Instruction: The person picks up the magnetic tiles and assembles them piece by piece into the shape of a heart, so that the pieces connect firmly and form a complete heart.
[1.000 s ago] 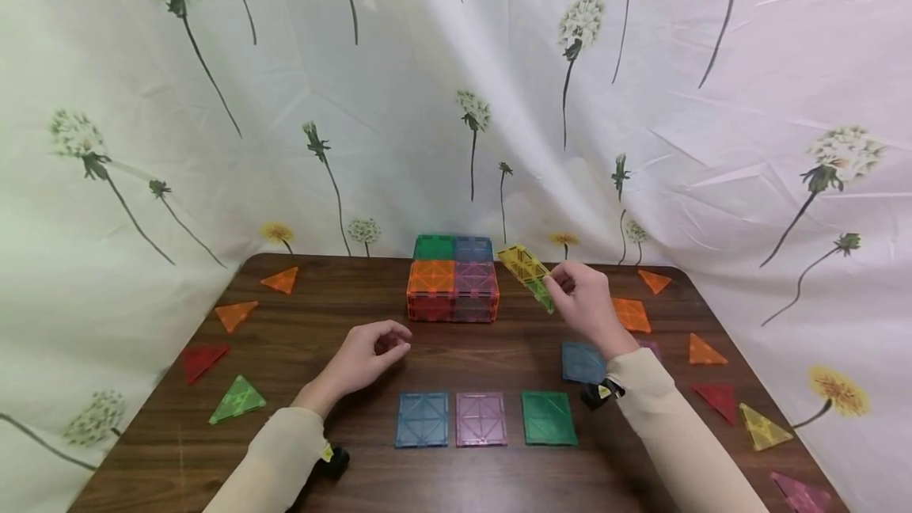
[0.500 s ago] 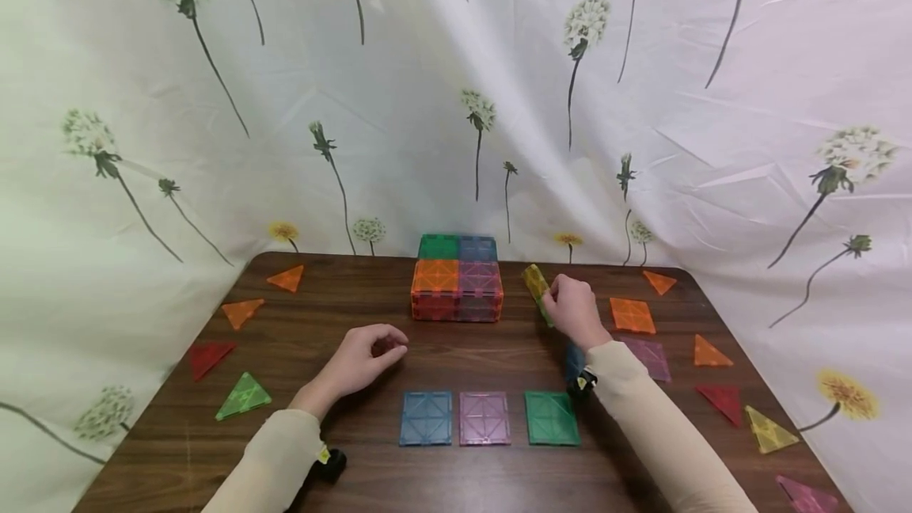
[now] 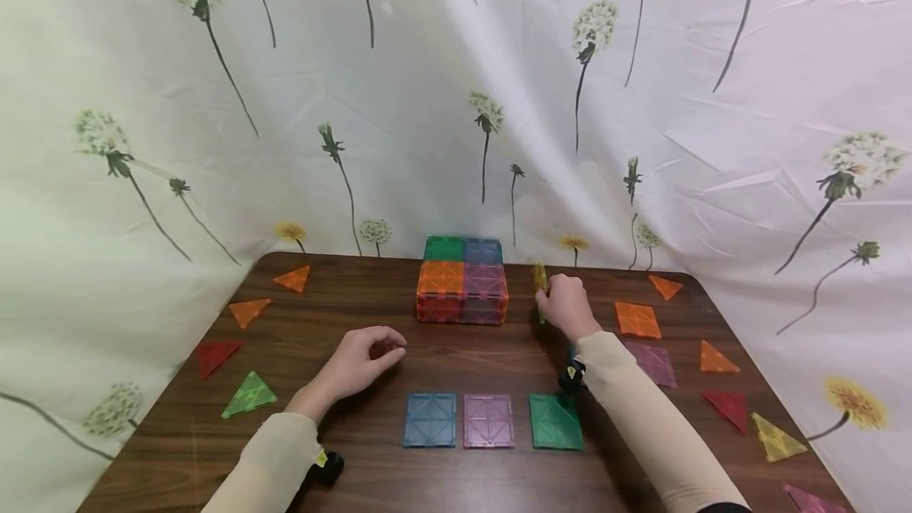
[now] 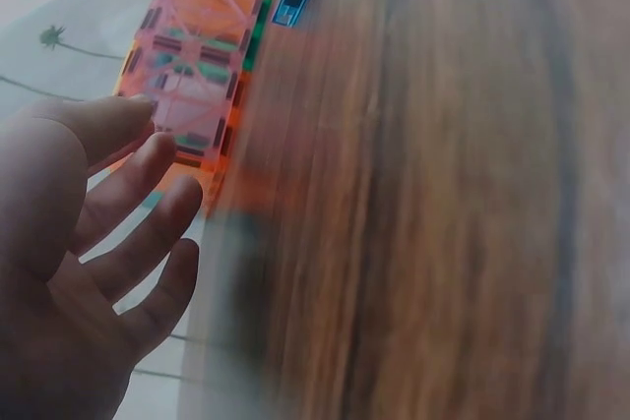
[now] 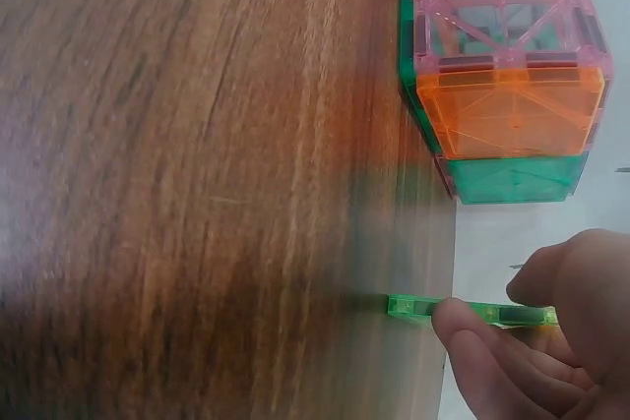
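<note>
A box of translucent magnetic tiles stands at the table's back middle, with orange, purple, green and blue squares on top. Just right of it, my right hand grips a joined yellow and green pair of magnetic tiles. In the right wrist view this pair shows edge-on, apart from the box, pinched between thumb and fingers. My left hand hovers or rests front-left of the box, its fingers loosely curved and holding nothing. The left wrist view shows that hand in front of the box's purple side.
Blue, purple and green square tiles lie in a front row. An orange square and a purple square lie right. Several triangles line both table sides. A floral curtain hangs behind.
My right hand has lowered the yellow and green tile pair toward the table and turned it until it shows edge-on beside the box. The left hand has barely moved.
</note>
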The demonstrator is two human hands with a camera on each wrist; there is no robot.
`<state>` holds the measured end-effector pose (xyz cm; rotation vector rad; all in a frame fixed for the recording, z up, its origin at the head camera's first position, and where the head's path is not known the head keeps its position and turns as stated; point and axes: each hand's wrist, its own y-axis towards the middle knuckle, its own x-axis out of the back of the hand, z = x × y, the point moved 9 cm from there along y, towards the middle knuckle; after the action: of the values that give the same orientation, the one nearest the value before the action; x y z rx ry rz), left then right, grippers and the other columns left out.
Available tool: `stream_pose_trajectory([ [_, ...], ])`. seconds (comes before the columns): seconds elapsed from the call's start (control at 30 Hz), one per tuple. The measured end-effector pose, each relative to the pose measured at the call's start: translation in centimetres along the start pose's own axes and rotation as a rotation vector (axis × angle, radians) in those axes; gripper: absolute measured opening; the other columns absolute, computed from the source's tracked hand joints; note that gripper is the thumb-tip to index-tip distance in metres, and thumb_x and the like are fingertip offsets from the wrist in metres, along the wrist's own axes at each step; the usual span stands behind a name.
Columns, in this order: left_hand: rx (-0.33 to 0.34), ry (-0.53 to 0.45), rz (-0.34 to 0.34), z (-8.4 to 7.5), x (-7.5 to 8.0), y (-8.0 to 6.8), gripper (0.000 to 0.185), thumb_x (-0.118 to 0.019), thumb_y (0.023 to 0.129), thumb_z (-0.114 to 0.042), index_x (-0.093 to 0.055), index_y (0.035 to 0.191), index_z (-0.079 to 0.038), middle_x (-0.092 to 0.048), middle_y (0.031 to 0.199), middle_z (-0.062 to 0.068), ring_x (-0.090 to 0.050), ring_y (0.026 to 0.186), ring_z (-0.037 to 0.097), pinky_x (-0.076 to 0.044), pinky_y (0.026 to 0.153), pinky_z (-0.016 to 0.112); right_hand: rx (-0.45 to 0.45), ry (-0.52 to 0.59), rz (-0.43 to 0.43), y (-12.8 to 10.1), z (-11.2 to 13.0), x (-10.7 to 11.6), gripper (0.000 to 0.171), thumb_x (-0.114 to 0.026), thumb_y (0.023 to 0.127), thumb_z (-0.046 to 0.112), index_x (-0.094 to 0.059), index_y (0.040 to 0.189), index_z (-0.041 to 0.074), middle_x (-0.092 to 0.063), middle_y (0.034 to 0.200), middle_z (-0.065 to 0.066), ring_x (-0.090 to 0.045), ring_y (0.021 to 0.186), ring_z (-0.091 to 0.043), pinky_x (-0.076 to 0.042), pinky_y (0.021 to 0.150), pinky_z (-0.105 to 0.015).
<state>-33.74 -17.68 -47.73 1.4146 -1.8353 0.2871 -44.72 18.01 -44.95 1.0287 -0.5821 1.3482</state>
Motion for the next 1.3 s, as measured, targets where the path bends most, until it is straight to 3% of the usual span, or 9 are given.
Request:
stream_pose_trajectory([
  [0.33,0.04,0.016,-0.024,1.0,1.8,-1.1,0.014,-0.075,0.1,-0.021,-0.077,0.112,-0.013,-0.071,0.095,-0.012,-0.063,0.087,0.009,-0.058,0.08,0.038,-0.036,0.008,0.041,0.0,-0.7,-0.6,0.035,-0.07,0.099,0.025,-0.066,0.074,0.001,-0.058,0.057,-0.007,-0.054,0.047,-0.018,-0.045,0.046,-0.03],
  [0.57,0.061,0.087,-0.13,2.7,6.3,-3.2,0.013,-0.075,0.1,-0.018,-0.077,0.11,-0.01,-0.074,0.095,-0.006,-0.066,0.088,0.011,-0.059,0.079,0.042,0.011,0.035,0.066,-0.7,-1.6,-0.3,0.04,-0.071,0.1,0.037,-0.071,0.084,0.0,-0.061,0.058,-0.006,-0.053,0.048,-0.017,-0.046,0.049,-0.032],
  [0.67,0.084,0.139,-0.143,3.9,8.4,-4.6,0.017,-0.077,0.098,-0.019,-0.077,0.112,-0.008,-0.076,0.1,-0.001,-0.069,0.092,0.018,-0.06,0.081,0.045,0.03,0.036,0.073,-1.2,-2.1,0.3,0.044,-0.07,0.1,0.042,-0.074,0.098,-0.002,-0.07,0.072,-0.009,-0.06,0.059,-0.018,-0.052,0.057,-0.035],
  [0.8,0.171,0.222,-0.082,6.0,10.1,-6.8,0.03,-0.085,0.091,-0.024,-0.077,0.115,-0.008,-0.074,0.111,0.007,-0.069,0.104,0.031,-0.056,0.089,0.054,0.056,0.053,0.074,-2.1,-2.8,1.2,0.047,-0.069,0.101,0.047,-0.075,0.107,0.0,-0.075,0.092,-0.012,-0.068,0.075,-0.02,-0.059,0.07,-0.041],
  [0.9,0.221,0.26,-0.01,7.3,10.5,-8.2,0.041,-0.092,0.082,-0.028,-0.076,0.114,-0.008,-0.071,0.117,0.013,-0.065,0.112,0.04,-0.053,0.092,0.06,0.082,0.076,0.06,-2.7,-3.4,2.3,0.045,-0.067,0.102,0.047,-0.076,0.107,0.003,-0.076,0.092,-0.01,-0.069,0.076,-0.02,-0.059,0.071,-0.044],
  [1.1,0.226,0.263,0.021,8.3,11.4,-9.4,0.053,-0.098,0.072,-0.03,-0.076,0.114,-0.009,-0.066,0.126,0.021,-0.059,0.119,0.049,-0.05,0.094,0.066,0.091,0.064,0.005,-3.4,-5.6,4.3,0.041,-0.064,0.104,0.048,-0.075,0.106,0.008,-0.076,0.092,-0.006,-0.07,0.079,-0.019,-0.058,0.072,-0.044],
  [1.3,0.263,0.28,0.075,8.8,12.3,-10.5,0.058,-0.099,0.07,-0.033,-0.075,0.118,-0.009,-0.067,0.126,0.019,-0.06,0.117,0.048,-0.052,0.091,0.063,0.028,0.024,-0.002,-4.2,-8.7,6.6,0.038,-0.065,0.104,0.043,-0.073,0.108,0.005,-0.077,0.09,-0.007,-0.069,0.079,-0.022,-0.056,0.073,-0.046],
])
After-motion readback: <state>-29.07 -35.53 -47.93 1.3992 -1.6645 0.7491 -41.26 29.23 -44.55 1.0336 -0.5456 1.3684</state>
